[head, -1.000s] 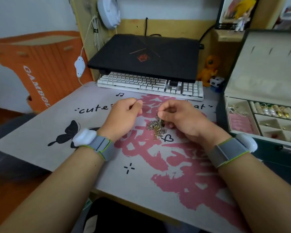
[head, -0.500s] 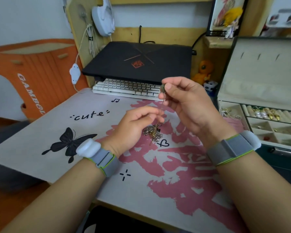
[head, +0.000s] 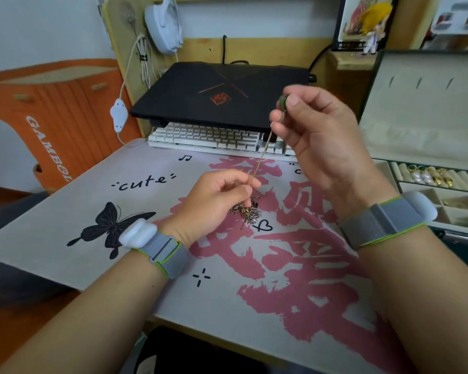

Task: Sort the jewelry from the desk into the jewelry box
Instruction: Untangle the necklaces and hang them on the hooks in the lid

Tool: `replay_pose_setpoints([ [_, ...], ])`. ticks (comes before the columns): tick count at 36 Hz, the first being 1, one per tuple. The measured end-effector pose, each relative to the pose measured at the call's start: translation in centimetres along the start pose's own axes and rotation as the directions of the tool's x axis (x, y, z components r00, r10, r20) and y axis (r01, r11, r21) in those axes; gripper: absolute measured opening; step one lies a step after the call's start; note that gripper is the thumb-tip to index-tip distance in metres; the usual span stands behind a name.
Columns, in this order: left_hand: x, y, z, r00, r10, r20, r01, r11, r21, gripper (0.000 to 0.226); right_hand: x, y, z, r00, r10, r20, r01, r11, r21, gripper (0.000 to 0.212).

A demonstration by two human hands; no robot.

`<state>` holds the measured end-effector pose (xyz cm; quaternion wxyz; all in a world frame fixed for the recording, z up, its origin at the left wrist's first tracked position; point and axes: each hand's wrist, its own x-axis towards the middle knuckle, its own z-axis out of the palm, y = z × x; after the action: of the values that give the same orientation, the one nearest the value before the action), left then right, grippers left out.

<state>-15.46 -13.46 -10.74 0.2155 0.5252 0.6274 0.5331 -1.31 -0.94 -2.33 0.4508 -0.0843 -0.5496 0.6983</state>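
Above, our right hand pinches the chain's bead aloft; our left hand pinches it lower, above the mid-desk pile, likely untangling it for the box.

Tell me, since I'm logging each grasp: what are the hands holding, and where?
The right hand pinches a necklace by its green pendant. The left hand pinches its chain lower down, above the jewelry pile.
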Motion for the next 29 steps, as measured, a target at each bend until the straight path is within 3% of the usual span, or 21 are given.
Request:
replay_pose_setpoints([
  [16, 0.8, -1.1, -2.0, 0.955, -0.078, -0.286, 0.054, 0.994, -0.091, 0.019, 0.7, -1.0, -2.3, 0.969, -0.082, -0.235, 0.107, 0.99, 0.095, 0.01],
  [21, 1.1, -1.2, -2.4, 0.921, -0.197, -0.337, 0.1, 0.954, -0.283, 0.026, 0.4, -0.4, -2.9, 0.954, -0.047, -0.297, 0.04, 0.999, -0.027, 0.011],
  [29, 1.2, -1.2, -2.9, 0.911, -0.319, -0.263, 0.144, 0.842, -0.52, 0.029, 0.2, 0.5, -2.9, 0.927, 0.01, -0.375, -0.092, 0.975, -0.201, 0.013],
])
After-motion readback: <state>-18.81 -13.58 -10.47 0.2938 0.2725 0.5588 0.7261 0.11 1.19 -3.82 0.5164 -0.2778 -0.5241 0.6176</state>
